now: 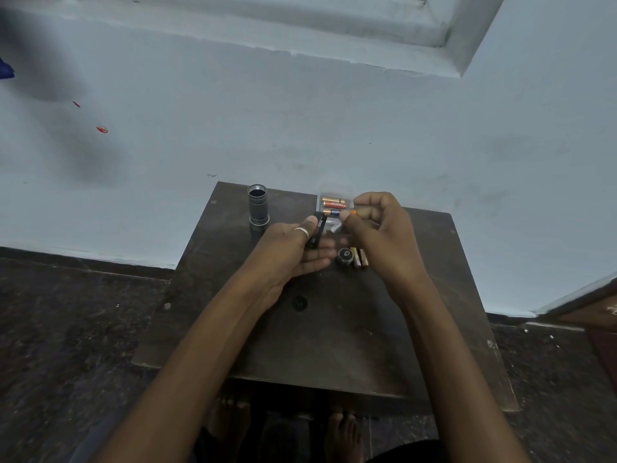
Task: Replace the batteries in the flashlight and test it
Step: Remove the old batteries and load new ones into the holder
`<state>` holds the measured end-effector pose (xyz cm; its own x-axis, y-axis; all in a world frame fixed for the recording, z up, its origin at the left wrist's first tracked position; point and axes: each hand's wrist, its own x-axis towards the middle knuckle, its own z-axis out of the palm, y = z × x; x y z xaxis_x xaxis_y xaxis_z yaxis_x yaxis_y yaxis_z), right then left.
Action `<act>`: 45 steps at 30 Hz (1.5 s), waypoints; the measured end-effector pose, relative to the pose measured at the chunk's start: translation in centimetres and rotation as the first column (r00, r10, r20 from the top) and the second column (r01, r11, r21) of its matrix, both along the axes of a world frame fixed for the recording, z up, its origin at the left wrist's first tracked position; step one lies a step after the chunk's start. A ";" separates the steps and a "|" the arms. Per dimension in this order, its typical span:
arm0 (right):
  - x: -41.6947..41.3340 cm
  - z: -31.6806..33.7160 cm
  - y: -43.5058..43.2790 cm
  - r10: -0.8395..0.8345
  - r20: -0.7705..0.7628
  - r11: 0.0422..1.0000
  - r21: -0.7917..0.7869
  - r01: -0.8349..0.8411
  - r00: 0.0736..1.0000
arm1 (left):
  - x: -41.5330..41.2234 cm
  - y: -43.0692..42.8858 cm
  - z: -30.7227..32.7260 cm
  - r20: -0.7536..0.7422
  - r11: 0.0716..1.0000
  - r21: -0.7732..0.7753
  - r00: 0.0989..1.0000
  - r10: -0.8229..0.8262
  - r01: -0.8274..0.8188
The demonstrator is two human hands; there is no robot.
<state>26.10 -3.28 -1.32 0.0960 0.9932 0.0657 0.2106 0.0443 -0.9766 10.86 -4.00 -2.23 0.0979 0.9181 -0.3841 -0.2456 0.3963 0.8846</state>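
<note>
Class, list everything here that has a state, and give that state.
Flashlight body: upright, cap off, open end up.
End cap: off, lying on the table.
Battery pack: holds two batteries.
Black holder: gripped by the left hand.
Right hand: fingers pinch a small item, likely a battery.

A plain room of a home is suggested; a pale blue painted wall [334,128], scuffed and marked with red daubs [101,129] at the left, is seen on the far side; a moulded recess [434,28] is set into it at the far right; a dark speckled stone floor [66,329] is edged by a dark skirting [83,259]; a small worn wooden table [334,345] is placed against the wall; bare feet [344,432] are seen beneath its near edge.
</note>
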 end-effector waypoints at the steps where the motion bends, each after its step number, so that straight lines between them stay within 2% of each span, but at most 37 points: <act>1: 0.3 -0.1 0.1 -0.016 0.015 1.000 -0.017 0.017 1.000 | -0.1 0.0 0.0 0.001 1.000 -0.005 1.000 0.004 -0.004; 4: 1.4 -0.6 0.4 -0.091 0.195 0.996 -0.007 0.094 0.977 | -0.2 0.1 -0.1 -0.002 1.000 -0.016 1.000 0.004 -0.004; 8: 3.0 -1.4 0.8 -0.162 0.470 0.985 0.019 0.173 0.868 | -0.3 0.2 -0.2 -0.006 1.000 -0.023 1.000 0.002 -0.002; 11: 3.9 -1.9 0.9 -0.134 0.629 0.981 -0.027 0.194 0.766 | -0.2 0.2 -0.2 -0.012 0.999 -0.031 1.000 -0.006 0.006; 15: 4.1 -2.1 0.7 -0.059 0.756 0.982 -0.073 0.173 0.652 | -0.3 0.1 -0.2 -0.023 0.999 -0.035 1.000 -0.018 0.017; 20: 3.6 -1.9 0.6 0.004 0.799 0.990 -0.089 0.111 0.601 | -0.2 0.0 0.0 -0.023 0.999 -0.033 1.000 -0.020 0.019; 28: 3.5 -2.0 0.7 -0.023 0.775 0.994 -0.052 0.100 0.631 | -0.1 -0.2 0.0 -0.024 0.999 -0.035 0.999 -0.026 0.026; 33: 2.8 -1.3 0.7 -0.137 0.719 0.990 0.084 0.111 0.681 | 0.0 -0.2 -0.1 -0.018 0.999 -0.040 1.000 -0.006 0.005; 35: 2.2 -0.7 0.8 -0.172 0.677 0.983 0.162 0.083 0.716 | 0.1 -0.3 -0.1 -0.017 0.999 -0.035 1.000 -0.004 0.003; 37: 1.4 0.1 1.6 -0.155 0.690 0.981 0.193 0.027 0.707 | 0.2 -0.4 -0.2 -0.022 0.999 -0.035 1.000 -0.008 0.008; 40: 0.1 1.2 4.1 -0.051 0.783 0.988 0.131 -0.084 0.620 | 0.2 -0.3 -0.2 -0.022 0.999 -0.043 1.000 -0.016 0.015; 45: -2.3 1.7 8.3 0.137 0.941 0.984 -0.094 -0.148 0.309 | -0.1 -0.2 -0.2 -0.013 0.998 -0.068 1.000 0.006 -0.007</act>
